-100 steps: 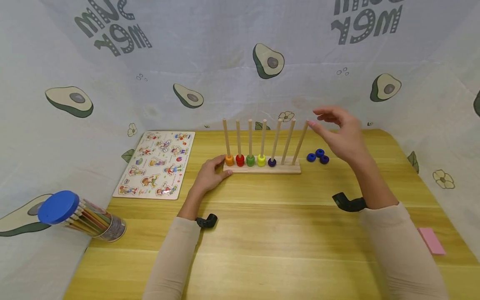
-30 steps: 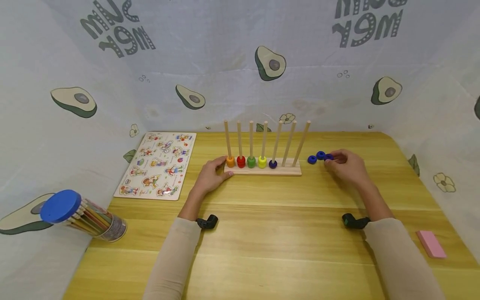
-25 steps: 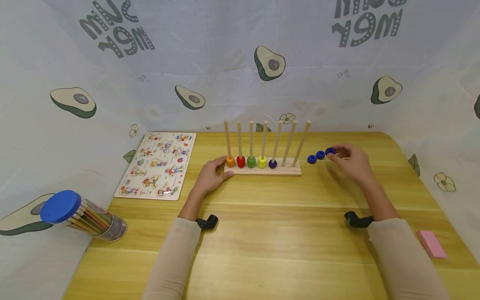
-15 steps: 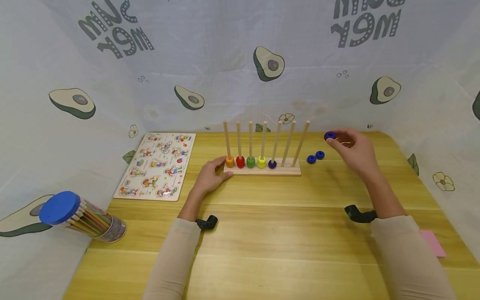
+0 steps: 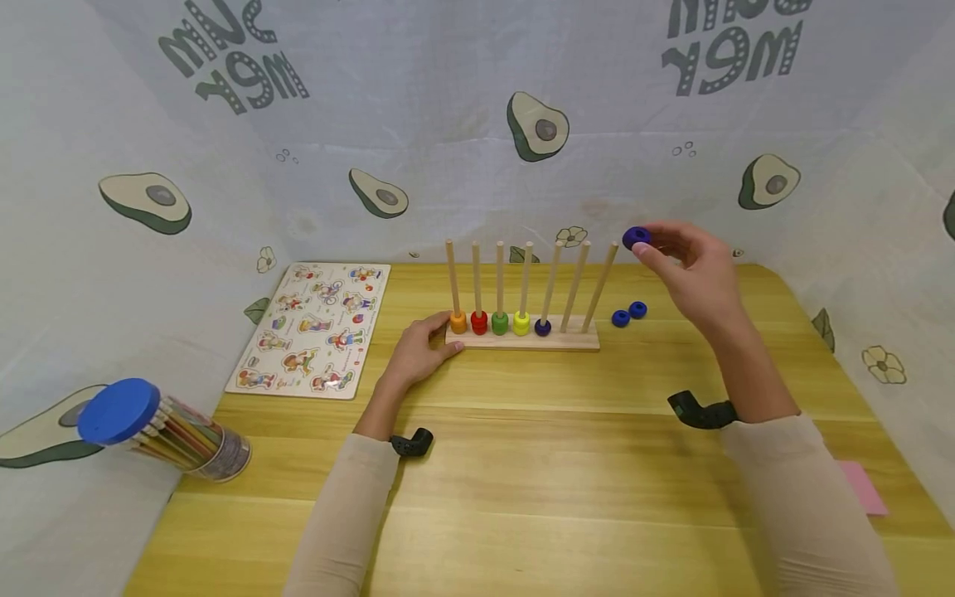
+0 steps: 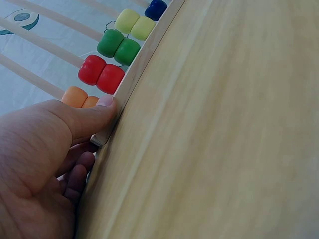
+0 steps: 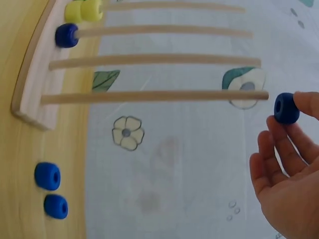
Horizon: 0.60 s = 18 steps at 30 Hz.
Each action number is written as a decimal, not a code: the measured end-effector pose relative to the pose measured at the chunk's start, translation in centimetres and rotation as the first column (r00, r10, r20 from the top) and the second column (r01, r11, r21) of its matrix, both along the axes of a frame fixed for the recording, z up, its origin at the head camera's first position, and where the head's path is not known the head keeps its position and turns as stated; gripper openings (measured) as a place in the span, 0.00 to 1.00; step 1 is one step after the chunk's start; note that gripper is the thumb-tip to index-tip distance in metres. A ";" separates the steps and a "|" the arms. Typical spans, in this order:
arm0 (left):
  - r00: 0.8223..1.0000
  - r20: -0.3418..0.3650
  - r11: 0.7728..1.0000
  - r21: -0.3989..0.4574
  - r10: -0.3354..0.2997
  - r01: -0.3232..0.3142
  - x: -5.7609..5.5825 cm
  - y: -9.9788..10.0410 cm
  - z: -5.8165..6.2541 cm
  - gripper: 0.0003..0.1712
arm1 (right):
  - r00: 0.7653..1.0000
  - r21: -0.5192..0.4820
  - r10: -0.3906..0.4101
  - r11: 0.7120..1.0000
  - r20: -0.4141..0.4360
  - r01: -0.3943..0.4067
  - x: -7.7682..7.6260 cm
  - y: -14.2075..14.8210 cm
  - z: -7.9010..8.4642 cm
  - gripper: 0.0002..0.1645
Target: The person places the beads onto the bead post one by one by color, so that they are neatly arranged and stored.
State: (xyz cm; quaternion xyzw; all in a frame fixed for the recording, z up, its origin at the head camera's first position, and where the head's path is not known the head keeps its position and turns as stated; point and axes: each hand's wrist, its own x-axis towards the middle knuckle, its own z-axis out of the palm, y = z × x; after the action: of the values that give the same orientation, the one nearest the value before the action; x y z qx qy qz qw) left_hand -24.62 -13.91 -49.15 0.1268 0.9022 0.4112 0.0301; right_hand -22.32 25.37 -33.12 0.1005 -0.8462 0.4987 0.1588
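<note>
A wooden peg rack point(image 5: 522, 339) with several upright pegs stands on the table. From the left, its pegs bear orange, red point(image 6: 101, 73), green and yellow beads, then one dark blue bead point(image 7: 67, 35); the two rightmost pegs are bare. My left hand point(image 5: 419, 352) grips the rack's left end, thumb on the front edge beside the orange beads point(image 6: 76, 96). Between thumb and fingers my right hand point(image 5: 697, 278) pinches a blue bead point(image 7: 287, 108), just off the tip of the rightmost peg point(image 7: 154, 96). Two loose blue beads point(image 5: 629, 314) lie on the table right of the rack.
A picture puzzle board point(image 5: 309, 332) lies at the back left. Nearer on the left stands a tub of pencils point(image 5: 186, 435) with a blue lid. A pink block point(image 5: 864, 487) lies at the right, partly behind the sleeve. A printed cloth point(image 5: 448, 124) hangs behind.
My right hand came down to the three loose blue beads, picked one up and raised it up and left to the rightmost peg's tip. The left hand stayed on the rack.
</note>
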 end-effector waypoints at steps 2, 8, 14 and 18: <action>1.000 -0.005 1.000 -0.002 -0.003 0.003 0.0 0.0 0.0 0.39 | 1.000 0.008 0.023 1.000 -0.011 -0.023 -0.1 -0.7 0.4 0.23; 1.000 -0.004 1.000 -0.002 0.005 -0.005 0.1 0.0 0.1 0.39 | 0.998 0.062 0.065 0.996 -0.006 -0.065 -0.7 -2.5 1.0 0.24; 1.000 -0.006 1.000 -0.008 0.005 -0.005 -0.2 0.1 -0.1 0.40 | 0.996 0.119 0.090 0.989 -0.017 -0.088 -1.3 -4.1 1.1 0.23; 1.000 -0.001 1.000 -0.008 0.011 -0.011 -0.2 0.0 -0.2 0.40 | 0.995 0.148 0.101 0.984 -0.020 -0.097 -1.6 -5.1 1.1 0.24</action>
State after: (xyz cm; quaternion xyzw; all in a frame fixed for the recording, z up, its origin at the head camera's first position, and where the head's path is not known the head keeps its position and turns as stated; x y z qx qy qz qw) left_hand -24.82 -13.88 -49.31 0.1220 0.9046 0.4075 0.0279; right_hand -23.97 20.26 -32.06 0.1610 -0.8723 0.4407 0.1376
